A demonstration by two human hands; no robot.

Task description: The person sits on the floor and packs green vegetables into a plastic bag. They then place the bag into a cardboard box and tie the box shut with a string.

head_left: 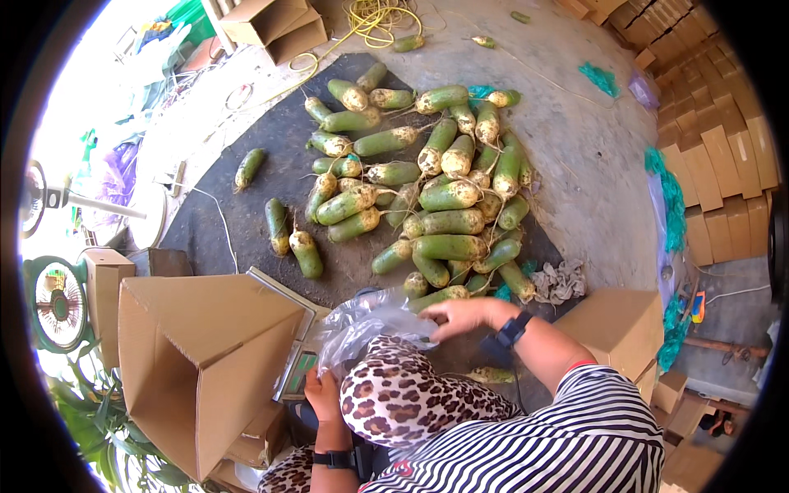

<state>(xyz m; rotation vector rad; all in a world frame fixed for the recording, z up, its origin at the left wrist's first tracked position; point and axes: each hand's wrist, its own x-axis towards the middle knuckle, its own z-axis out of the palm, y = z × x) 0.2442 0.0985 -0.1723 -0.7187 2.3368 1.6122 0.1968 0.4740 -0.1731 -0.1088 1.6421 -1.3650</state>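
A clear plastic bag (362,322) stretches between my two hands, above my raised knee in leopard-print cloth. My left hand (323,396) is closed at the bag's lower left end, beside the scale. With its fingers bent, my right hand (460,317) grips the bag's right end; what else may be under the fingers is hidden. Just beyond that hand lies the near edge of a pile of green radishes (449,246), pale and soil-stained at one end. A scale (296,374) with a greenish display stands left of the bag, partly covered by a carton.
An open cardboard carton (222,320) stands at the left, another carton (620,329) at the right. The radishes lie on a dark mat (238,201), a few apart on its left. Beyond are a yellow hose (374,20), fans (56,302) and stacked cardboard (715,156).
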